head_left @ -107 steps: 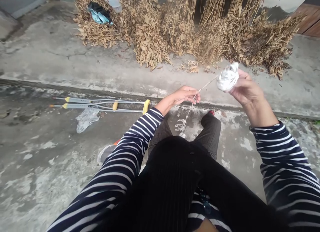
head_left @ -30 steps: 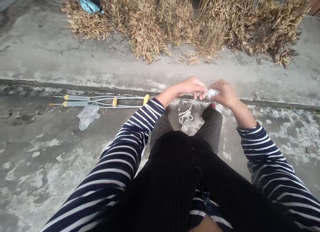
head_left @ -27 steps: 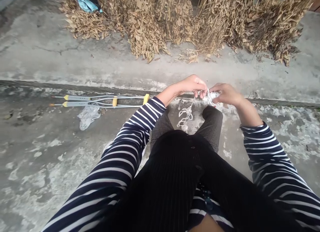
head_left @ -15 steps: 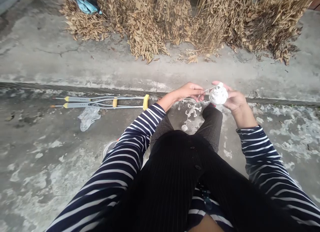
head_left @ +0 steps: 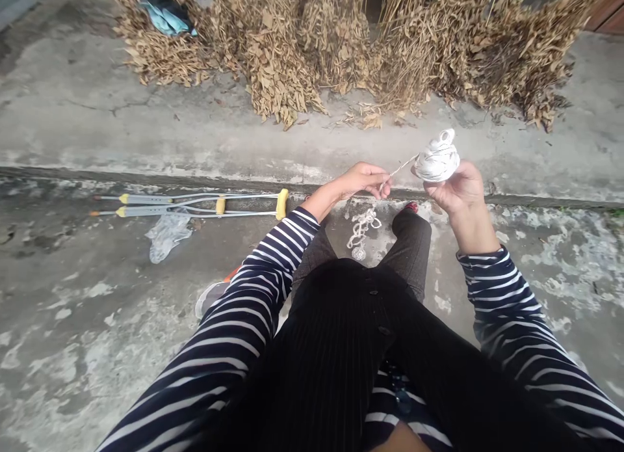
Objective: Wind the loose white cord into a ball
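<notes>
Far to the left of the hands, a pair of gray crutches [head_left: 195,205] with yellow grips lies on the concrete floor [head_left: 63,296], and a clear plastic bag [head_left: 168,237] lies just below them. Farther up, well above the hands, a blue cloth [head_left: 163,16] sits on a long row of dry brown leaf bundles [head_left: 283,55]. The left hand [head_left: 363,181], coming out of a striped sleeve [head_left: 273,250], has its fingers curled in and pinches a thin white string [head_left: 400,168] near the fingertips. Below that pinch, a loose tangle of string [head_left: 361,226] with a small white lump [head_left: 358,252] lies on the floor, near the dark trousers [head_left: 412,257]. The thin string runs up and to the right from the left hand to a ball of white string [head_left: 436,159]. The ball is in the air, well off the floor. The right hand [head_left: 455,190] is cupped under it and holds it up, with the palm facing up and the fingers partly hidden behind the ball. The two hands are apart.
</notes>
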Available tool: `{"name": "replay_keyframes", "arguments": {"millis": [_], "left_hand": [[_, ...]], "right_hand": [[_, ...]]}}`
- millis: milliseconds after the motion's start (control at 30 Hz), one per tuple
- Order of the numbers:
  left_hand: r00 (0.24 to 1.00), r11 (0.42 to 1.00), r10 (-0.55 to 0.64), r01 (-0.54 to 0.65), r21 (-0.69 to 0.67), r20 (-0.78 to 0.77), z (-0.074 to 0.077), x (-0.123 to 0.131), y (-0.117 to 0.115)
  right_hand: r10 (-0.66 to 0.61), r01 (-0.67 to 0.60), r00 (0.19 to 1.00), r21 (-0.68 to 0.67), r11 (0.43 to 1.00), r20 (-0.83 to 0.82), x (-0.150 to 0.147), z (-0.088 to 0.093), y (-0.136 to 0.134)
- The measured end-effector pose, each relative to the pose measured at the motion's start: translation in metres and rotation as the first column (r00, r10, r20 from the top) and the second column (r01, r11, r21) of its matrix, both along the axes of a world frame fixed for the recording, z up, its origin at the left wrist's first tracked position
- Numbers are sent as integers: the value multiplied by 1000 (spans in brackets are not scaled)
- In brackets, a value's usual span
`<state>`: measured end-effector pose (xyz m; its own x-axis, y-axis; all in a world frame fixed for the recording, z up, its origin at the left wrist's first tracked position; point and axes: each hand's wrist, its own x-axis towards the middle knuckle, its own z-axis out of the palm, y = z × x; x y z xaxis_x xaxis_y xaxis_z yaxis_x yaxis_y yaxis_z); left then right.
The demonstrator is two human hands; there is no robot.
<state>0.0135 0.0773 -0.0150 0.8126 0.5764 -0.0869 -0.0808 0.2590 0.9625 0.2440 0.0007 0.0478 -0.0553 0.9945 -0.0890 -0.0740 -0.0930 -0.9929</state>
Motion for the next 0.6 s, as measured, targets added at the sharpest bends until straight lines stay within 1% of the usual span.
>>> {"name": "replay_keyframes", "arguments": {"millis": [133,233,300,367,400,433,467,533,600], "left_hand": [[993,999,36,-37,-1,-109,-17,-14,-1],[989,999,36,-39,-23,-145,-26,-14,-9],[992,1000,5,-8,-23,-128,-27,-9,-14],[996,1000,-27,26,-4,-88,-23,-7,-17],[996,999,-41,42,8,-76,-19,-6,-17],[996,998,-55,56,20,-74,-15,-7,-17],[995,997,-65,67,30,-78,-10,-9,-16],[995,997,-64,67,41,-82,0,-13,-12],[998,999,-27,29,44,-52,9,-17,-7]], "right_hand": [[-30,29,999,42,999,33,5,10,-5],[-75,70,996,99,993,49,4,18,0],[-78,68,995,158,985,58,1,23,9],[-79,57,993,228,972,85,-4,30,19],[-116,82,987,273,959,109,-7,36,24],[-185,130,973,331,935,141,-10,43,28],[-270,181,946,400,898,178,-13,51,31],[-427,245,873,544,803,237,-20,71,35],[-488,213,828,651,729,276,-26,91,38]]}}
